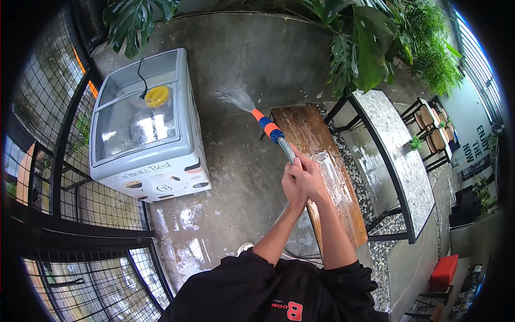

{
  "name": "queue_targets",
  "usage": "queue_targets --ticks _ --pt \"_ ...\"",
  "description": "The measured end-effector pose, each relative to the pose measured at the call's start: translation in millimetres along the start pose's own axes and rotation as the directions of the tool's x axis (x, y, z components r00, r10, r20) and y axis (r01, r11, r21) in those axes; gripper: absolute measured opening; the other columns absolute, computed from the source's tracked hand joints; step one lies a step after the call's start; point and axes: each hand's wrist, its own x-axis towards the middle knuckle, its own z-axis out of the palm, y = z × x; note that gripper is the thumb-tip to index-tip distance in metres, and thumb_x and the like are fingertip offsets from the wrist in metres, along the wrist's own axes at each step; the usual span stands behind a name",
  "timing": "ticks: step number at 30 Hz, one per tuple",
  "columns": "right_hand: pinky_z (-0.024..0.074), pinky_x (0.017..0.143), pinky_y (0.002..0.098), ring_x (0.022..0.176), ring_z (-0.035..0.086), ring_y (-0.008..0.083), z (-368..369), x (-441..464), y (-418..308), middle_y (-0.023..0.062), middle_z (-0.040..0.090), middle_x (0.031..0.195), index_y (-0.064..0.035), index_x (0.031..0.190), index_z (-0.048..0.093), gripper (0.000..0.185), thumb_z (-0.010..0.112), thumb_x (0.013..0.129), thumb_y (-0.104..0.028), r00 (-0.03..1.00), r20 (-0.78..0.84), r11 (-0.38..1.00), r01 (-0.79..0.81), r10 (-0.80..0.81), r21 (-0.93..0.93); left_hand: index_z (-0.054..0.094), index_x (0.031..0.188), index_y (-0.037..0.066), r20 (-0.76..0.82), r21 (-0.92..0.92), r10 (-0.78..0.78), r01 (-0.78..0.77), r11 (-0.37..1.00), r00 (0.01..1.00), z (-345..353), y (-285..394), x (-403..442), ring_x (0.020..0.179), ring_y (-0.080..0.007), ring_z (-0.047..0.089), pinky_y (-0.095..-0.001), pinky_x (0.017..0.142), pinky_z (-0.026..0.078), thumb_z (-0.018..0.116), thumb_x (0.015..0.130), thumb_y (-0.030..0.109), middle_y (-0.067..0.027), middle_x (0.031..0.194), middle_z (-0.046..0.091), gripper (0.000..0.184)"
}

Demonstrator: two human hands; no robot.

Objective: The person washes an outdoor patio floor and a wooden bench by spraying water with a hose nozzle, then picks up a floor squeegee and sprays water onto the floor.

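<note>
Grip of both bare hands is pressed together around a pale, braided hose [287,151], with the left hand [290,189] on its near side and the right hand [309,170] overlapping it, fingers curled. At the hose's front end, an orange and dark-blue tapered nozzle [266,126] points up and left in the head view, and a fan of water [237,97] sprays from its tip toward the base of the grey concrete wall [247,53]. The nozzle is held in the air just beside a long, brown wooden surface [328,177], whose boards are wet and glossy. Below lies the grey concrete floor [228,166], with shining wet patches. To the left stands a white and grey chest freezer [191,118] with sliding glass lids and "Carmen's Best" lettering; a round yellow object [157,96] and a black cord [141,71] rest on its top. Black-framed mesh panels [45,112] run along the far left. Right of the wooden surface are a strip of pebbles [380,263] and a tall black-framed table with a speckled grey top [399,147], bearing a small green plant [415,142]. Broad green leaves [370,51] hang above, and a red box-like object [444,272] sits at the lower right.
</note>
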Motion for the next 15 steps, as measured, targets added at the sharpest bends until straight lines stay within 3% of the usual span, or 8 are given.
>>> queue_targets --ticks 5,10,12,15 --pt "0.038 0.06 0.0203 0.061 0.044 0.0071 0.9 -0.5 -2.4 0.0004 0.048 0.065 -0.0105 0.114 0.046 0.05 0.052 0.064 -0.011 1.0 0.016 1.0 -0.015 0.015 -0.016 0.049 0.073 0.002 -0.015 0.021 0.02 -0.02 1.0 1.0 -0.4 -4.7 -0.9 0.061 -0.0078 0.043 -0.0239 0.053 0.036 0.04 0.085 0.032 -0.0026 0.063 0.049 0.034" --pt "0.0392 0.061 0.0227 0.062 0.047 0.0101 1.1 3.1 0.1 0.0035 0.05 0.067 -0.0106 0.113 0.047 0.05 0.051 0.064 -0.015 0.999 0.051 0.988 0.0 0.008 -0.152 0.047 0.069 0.002 -0.02 -0.017 -0.021 0.021 1.0 1.0 -1.9 2.1 1.0 0.061 -0.0091 0.044 -0.0247 0.054 0.036 0.039 0.085 0.032 -0.003 0.063 0.048 0.035" --pt "0.0382 0.061 0.0214 0.063 0.045 0.0085 1.8 1.6 -2.3 0.0014 0.049 0.068 -0.0099 0.113 0.047 0.049 0.051 0.064 -0.013 0.998 0.05 0.991 -0.015 0.022 -0.134 0.047 0.069 0.002 0.004 -0.057 -0.096 0.096 0.994 0.995 -4.2 14.8 0.3 0.061 -0.0092 0.043 -0.0248 0.054 0.036 0.039 0.085 0.032 -0.0031 0.064 0.047 0.035" --pt "0.037 0.061 0.02 0.064 0.044 0.0068 3.6 1.7 -2.1 -0.0008 0.048 0.068 -0.0092 0.113 0.048 0.048 0.05 0.065 -0.011 0.999 0.043 0.992 -0.015 0.021 -0.126 0.047 0.069 0.002 -0.006 -0.044 -0.041 0.04 0.998 0.999 -4.0 9.6 0.9 0.061 -0.0091 0.043 -0.0247 0.054 0.035 0.039 0.085 0.031 -0.0029 0.064 0.046 0.034"
